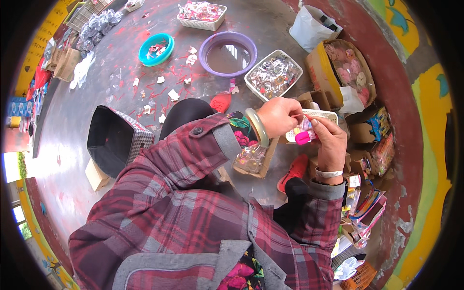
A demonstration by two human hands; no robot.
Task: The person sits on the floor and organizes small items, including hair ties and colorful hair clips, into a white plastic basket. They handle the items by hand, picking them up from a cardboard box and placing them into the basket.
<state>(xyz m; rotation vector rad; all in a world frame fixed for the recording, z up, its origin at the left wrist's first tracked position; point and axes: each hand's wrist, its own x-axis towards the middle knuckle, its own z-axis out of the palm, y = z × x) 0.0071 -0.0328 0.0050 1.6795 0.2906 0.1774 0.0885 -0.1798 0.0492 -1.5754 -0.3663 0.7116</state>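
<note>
Pink piece (303, 138) sits at the right hand's fingertips, with the white basket (331, 115) behind it in this view; working above that basket should catch anything dropped. The left hand (278, 118) has its fingers drawn together in a pinch, but what they hold, if anything, I cannot tell. The right hand (331, 144) is mostly closed, gripping the piece. So small a part calls for a light, steady hold.
</note>
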